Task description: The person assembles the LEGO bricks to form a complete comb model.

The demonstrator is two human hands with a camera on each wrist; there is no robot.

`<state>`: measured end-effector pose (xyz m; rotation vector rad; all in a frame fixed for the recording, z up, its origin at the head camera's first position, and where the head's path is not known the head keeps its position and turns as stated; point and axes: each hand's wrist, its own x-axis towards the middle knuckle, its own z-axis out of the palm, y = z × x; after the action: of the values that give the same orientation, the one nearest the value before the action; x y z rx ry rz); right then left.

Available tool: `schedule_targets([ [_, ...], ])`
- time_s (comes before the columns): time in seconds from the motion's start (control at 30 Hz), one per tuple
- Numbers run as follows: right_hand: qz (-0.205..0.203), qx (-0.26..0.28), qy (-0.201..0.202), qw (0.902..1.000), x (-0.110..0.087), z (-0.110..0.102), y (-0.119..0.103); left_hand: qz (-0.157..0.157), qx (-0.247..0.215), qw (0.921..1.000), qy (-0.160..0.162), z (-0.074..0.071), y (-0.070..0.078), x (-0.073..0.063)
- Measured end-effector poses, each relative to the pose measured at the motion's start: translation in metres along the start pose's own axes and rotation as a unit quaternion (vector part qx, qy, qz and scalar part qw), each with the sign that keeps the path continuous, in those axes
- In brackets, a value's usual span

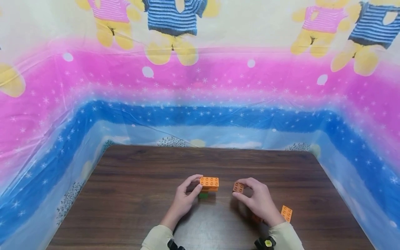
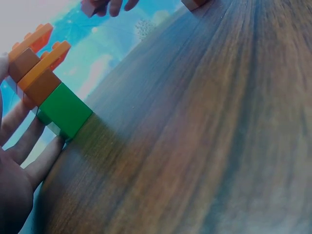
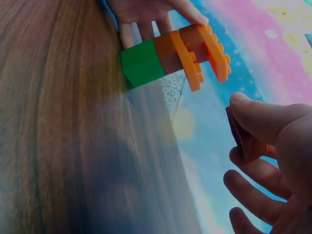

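Left hand (image 1: 184, 196): grip closed about a block stack (image 1: 209, 182), thumb and fingertips at its upper part, remaining fingers along the side. Stack upright on the table (image 1: 140, 166), left of the right hand. Order from the bottom: green block (image 3: 143, 64), brown block, orange plate, brown block, orange plate on top, studs up. Both plates jut out to the right.

Right hand (image 1: 259, 198): grip narrow, pinching a small brown brick (image 1: 238, 188) between thumb and fingers. Brick held clear of the table, just right of the stack, the two apart.

Near right, beside the right wrist: orange brick (image 1: 286, 213) on the table. Another brick (image 1: 257, 218) partly hidden under the right hand; shape unclear.

Far side: patterned cloth (image 1: 193, 114) behind the table. Pale sleeves (image 1: 157, 238) on both arms.
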<state>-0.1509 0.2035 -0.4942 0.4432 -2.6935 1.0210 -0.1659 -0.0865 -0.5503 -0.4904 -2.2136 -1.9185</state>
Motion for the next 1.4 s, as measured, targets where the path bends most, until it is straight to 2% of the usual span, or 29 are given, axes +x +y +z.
schedule_targets([
  [0.33,-0.018,0.011,0.000,0.9998,0.011,0.004,-0.014,0.006,-0.007,1.0000,0.002,0.001,-0.003,0.000],
  [0.77,-0.061,0.014,0.012,0.9980,0.024,0.010,-0.029,-0.002,0.001,1.0000,0.001,0.000,-0.001,0.000],
  [1.0,-0.070,0.026,0.007,0.9972,0.030,0.013,-0.035,0.001,-0.011,0.9999,0.004,0.001,-0.002,0.001],
  [1.4,-0.079,0.046,-0.005,0.9958,0.038,0.023,-0.050,-0.008,0.000,1.0000,0.002,0.001,-0.001,0.001],
])
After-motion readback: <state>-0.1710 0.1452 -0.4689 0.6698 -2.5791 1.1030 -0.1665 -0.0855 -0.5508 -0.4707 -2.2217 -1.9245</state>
